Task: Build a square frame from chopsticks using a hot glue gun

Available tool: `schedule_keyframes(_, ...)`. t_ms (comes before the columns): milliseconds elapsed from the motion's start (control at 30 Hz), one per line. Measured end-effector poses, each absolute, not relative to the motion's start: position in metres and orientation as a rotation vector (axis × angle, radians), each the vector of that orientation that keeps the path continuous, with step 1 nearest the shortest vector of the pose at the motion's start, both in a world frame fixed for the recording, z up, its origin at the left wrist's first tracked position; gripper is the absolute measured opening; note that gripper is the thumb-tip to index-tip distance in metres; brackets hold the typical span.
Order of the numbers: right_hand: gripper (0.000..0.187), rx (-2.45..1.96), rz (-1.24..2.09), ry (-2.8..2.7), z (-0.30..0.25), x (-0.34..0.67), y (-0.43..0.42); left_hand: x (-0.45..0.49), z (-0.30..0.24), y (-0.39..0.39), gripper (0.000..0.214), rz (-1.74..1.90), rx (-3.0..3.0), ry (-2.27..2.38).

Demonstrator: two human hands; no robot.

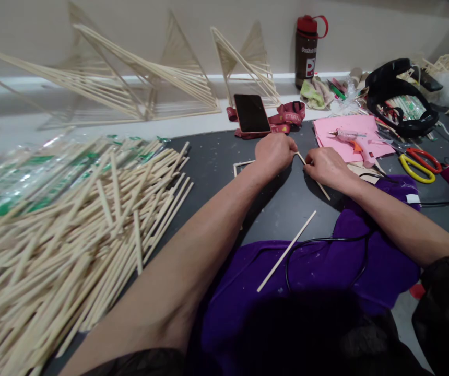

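Note:
Near the middle of the dark grey table, my left hand (pixel 274 154) is closed in a pinch at the far end of a thin wooden stick (pixel 323 191). The fingers of my right hand (pixel 329 168) are closed on the same stick a little lower down, and its near end points toward me. Partly hidden behind my left wrist, a corner of joined wooden sticks (pixel 244 163) lies on the table. Another loose wooden stick (pixel 286 251) rests across the table edge and the purple cloth (pixel 232 282).
A large pile of wooden sticks (pixel 71 250) covers the left side. Behind my hands are a phone (pixel 251 113) and twisted stick structures (pixel 177 78). To the right lie a pink glue gun (pixel 355 143), scissors (pixel 418 166) and a black cord (pixel 326 239). A bottle (pixel 306 57) stands at the wall.

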State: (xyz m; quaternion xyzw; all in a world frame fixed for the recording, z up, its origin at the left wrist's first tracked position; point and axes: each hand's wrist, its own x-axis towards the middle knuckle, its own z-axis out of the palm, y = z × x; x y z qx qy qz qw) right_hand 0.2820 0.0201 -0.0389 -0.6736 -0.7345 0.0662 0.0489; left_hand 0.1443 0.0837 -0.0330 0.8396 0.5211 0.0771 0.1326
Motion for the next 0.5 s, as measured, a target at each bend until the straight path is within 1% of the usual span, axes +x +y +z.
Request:
schedule_keyframes(233,0.029,-2.051,0.221,-2.207,-0.0409,0.2858,0.0216,0.143,-0.0333,0.0828,0.038,0.24,2.438,1.519)
schedule_keyframes(500,0.035,-2.06,0.148,-2.29,-0.0403,0.2844,0.0219,0.1434,-0.0322,0.0832,0.037,0.216,2.417,1.54)
